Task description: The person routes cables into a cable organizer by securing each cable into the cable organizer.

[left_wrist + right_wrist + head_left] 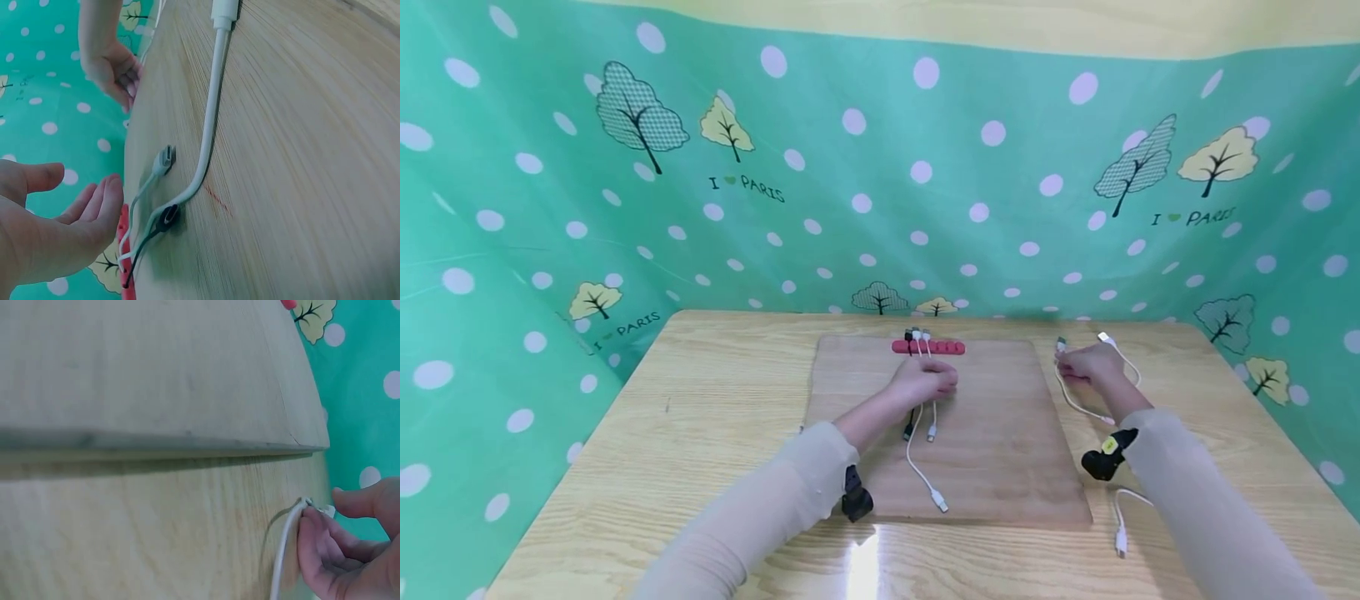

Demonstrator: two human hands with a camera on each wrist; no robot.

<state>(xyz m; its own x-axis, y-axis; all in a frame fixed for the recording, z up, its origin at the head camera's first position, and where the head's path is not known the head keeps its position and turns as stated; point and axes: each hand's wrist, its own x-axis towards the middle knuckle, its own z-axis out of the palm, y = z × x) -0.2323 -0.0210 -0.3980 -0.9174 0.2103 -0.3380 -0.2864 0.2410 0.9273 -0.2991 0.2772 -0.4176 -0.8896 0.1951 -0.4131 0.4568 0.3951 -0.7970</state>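
Note:
My left hand [922,379] hovers over the wooden board [1000,442], fingers loosely bent with nothing between them. Just beyond it is a red cable holder [950,347]. Two white cables [209,112] and one black cable [166,219] run from the holder toward me, their loose ends lying on the board. Off the board's right side, my right hand [1092,367] pinches a white charging cable [284,544] close to its plug, which pokes out beyond the fingers. Part of that plug is hidden by the fingertips [310,531].
Another white cable [1131,367] curves on the table behind my right hand. Near the right forearm lies a further white cable [1120,529], partly covered by the sleeve. A green dotted curtain [880,167] hangs along the back and sides of the wooden table [715,392].

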